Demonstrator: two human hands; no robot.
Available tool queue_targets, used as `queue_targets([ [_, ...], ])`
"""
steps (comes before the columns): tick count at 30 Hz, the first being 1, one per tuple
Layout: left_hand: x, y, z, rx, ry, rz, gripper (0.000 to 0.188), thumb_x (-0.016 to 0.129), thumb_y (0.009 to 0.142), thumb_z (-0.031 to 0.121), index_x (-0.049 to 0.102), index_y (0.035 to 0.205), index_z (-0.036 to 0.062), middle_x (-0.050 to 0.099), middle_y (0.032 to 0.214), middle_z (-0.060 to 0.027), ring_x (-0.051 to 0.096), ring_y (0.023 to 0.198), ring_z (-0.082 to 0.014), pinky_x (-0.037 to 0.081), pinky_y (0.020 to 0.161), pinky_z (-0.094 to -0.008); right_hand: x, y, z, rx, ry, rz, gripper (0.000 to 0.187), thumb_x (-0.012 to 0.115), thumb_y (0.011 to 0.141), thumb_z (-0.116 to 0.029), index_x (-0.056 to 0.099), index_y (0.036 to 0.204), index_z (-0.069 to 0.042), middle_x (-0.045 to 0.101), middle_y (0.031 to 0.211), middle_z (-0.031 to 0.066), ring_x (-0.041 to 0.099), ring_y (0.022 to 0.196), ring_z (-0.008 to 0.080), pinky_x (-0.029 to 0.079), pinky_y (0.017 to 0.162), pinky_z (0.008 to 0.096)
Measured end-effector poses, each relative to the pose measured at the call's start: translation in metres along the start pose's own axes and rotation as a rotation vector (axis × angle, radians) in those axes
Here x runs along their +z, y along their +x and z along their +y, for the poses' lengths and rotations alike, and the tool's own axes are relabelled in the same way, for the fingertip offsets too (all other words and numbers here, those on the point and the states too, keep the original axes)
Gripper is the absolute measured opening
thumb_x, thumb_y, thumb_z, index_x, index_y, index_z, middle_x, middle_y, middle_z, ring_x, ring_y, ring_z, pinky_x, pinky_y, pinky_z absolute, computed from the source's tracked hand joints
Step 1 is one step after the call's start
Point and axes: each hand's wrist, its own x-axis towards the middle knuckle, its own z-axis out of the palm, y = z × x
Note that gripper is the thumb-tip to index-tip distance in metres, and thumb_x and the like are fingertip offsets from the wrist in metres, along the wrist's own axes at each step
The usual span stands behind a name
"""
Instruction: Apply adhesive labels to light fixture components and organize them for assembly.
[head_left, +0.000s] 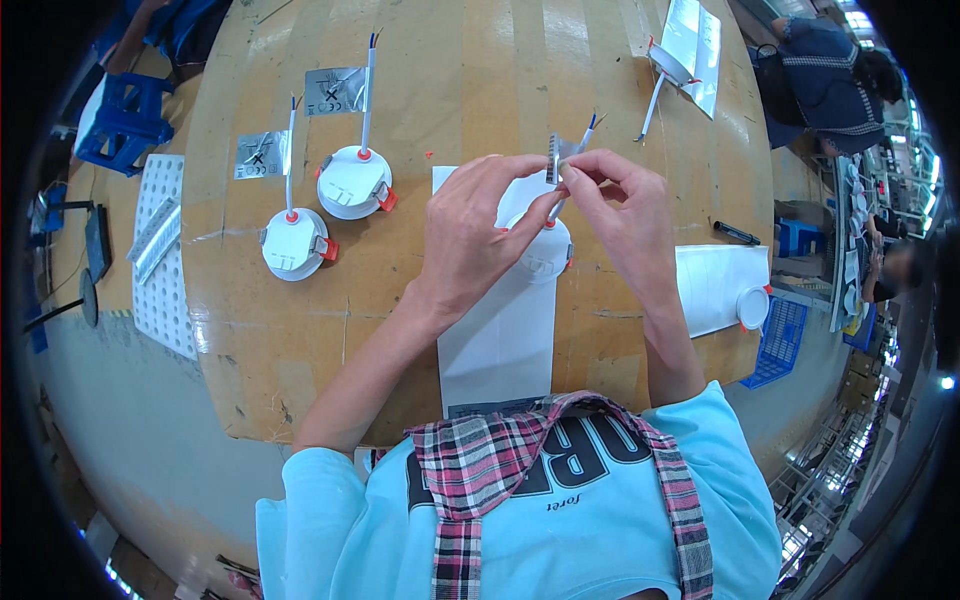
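Observation:
Near the middle of the table, my left hand [470, 222] and my right hand [628, 205] meet with fingertips pinched on a small silver label [553, 160]. It stands against the white cable of a round white downlight [545, 256], whose bare wire ends [594, 122] point away from me. Whether the label is stuck to the cable cannot be told, as my fingers cover part of it. The downlight lies under my hands on a long white paper strip [497, 345], partly hidden. To the left lie two more downlights [352, 182], [293, 245] with silver labels [335, 91] on their cables.
At far right, another downlight [673, 66] leans by silver sheets [705, 60]. A black marker [736, 233] lies beyond a white sheet [715, 290] with a small round white piece [752, 308]. A blue basket [778, 345] stands beyond the right edge. Other people are nearby.

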Motion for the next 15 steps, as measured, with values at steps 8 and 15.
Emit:
queue_targets([
  [8,0.001,-0.003,-0.005,-0.15,-0.122,-0.008,0.015,0.067,0.083,0.002,0.067,0.097,0.0001,0.072,0.087,-0.0082,0.069,0.081,-0.0144,0.053,0.073,-0.0256,0.006,0.001,0.003,-0.056,0.006,0.011,0.013,0.063,0.085,-0.008,0.067,0.089,0.004,0.068,0.077,0.0114,0.064,0.065,0.0156,0.051,0.062,0.0279],
  [15,-0.001,-0.003,-0.005,-0.359,-0.414,-0.042,0.012,0.061,0.088,0.003,0.064,0.097,-0.0043,0.07,0.09,-0.0104,0.067,0.087,-0.0144,0.052,0.081,-0.0269,0.011,0.003,0.005,-0.274,-0.188,0.058,0.007,0.065,0.079,-0.006,0.065,0.083,0.0,0.062,0.075,0.0098,0.06,0.069,0.0212,0.048,0.064,0.0327],
])
